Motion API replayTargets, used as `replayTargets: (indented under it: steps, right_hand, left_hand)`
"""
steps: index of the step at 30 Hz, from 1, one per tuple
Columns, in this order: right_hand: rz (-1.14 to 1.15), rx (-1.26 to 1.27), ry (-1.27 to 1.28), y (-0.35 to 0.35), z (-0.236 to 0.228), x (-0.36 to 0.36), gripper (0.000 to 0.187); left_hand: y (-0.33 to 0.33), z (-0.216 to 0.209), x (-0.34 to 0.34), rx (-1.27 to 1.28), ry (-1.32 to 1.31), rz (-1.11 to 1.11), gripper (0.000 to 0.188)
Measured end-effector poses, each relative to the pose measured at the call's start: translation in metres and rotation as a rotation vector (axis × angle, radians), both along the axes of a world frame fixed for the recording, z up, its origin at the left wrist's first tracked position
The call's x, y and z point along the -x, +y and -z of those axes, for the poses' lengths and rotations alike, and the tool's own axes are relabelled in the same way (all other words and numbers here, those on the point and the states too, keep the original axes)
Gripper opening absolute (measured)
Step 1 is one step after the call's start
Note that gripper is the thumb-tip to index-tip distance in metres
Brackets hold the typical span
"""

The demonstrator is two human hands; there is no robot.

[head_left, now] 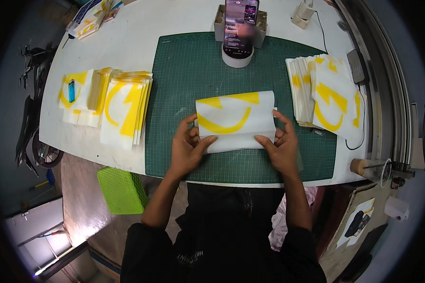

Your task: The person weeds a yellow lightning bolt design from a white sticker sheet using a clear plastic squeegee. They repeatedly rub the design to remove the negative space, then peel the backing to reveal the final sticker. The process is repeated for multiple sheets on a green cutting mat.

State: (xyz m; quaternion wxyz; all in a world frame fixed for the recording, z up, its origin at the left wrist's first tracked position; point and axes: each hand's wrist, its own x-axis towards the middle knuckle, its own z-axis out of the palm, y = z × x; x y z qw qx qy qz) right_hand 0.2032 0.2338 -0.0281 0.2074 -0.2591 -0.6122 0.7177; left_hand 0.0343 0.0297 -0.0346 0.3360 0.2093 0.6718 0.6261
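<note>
A white sheet with yellow printed shapes (pixel 236 120), folded over along its near edge, is held just over the green cutting mat (pixel 189 61). My left hand (pixel 189 146) grips its left side, the thumb on top and the fingers curled beneath. At the right side my right hand (pixel 281 144) pinches it the same way, its index finger stretched along the edge. Whether the sheet is paper or thin fabric I cannot tell. Similar folded sheets form a stack (pixel 127 108) left of the mat and another stack (pixel 323 94) on the mat's right edge.
A phone (pixel 241 28) leans upright in a round white stand at the back. A blue lighter (pixel 71 90) lies on the far-left pile. At right are a power bank (pixel 356 67) with a cable and a plastic cup of brown drink (pixel 370 169). A green stool (pixel 122 190) stands below the table.
</note>
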Motion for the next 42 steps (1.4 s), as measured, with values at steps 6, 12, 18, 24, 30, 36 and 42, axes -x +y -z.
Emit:
replayTargets:
  steps: [6,12,18,24,30,36,42]
  right_hand:
    - [0.035,-0.057,-0.095,-0.001,-0.003,-0.008,0.08]
    - [0.067,-0.007,-0.024,-0.001,-0.001,-0.013,0.081]
    - [0.015,-0.013,-0.032,-0.001,0.003,-0.024,0.08]
    - [0.004,-0.01,-0.094,-0.001,0.007,-0.03,0.078]
    - [0.046,0.066,-0.125,0.002,-0.005,-0.014,0.076]
    - [0.058,0.028,-0.148,0.003,-0.004,-0.01,0.074]
    - [0.174,-0.211,-0.102,0.007,0.001,-0.017,0.065]
  left_hand:
    - [0.009,0.002,-0.004,0.008,0.12,-0.037,0.069]
    - [0.002,-0.011,-0.004,-0.032,0.054,0.066,0.085]
    - [-0.018,0.01,0.005,0.037,0.28,0.213,0.091]
    - [-0.023,0.022,0.002,-0.015,0.208,0.153,0.085]
    - [-0.004,0.016,-0.019,-0.013,0.699,-0.237,0.083]
    - [-0.012,-0.013,-0.074,0.133,1.235,0.178,0.069]
    - [0.012,0.0,-0.081,0.432,1.181,0.355,0.065]
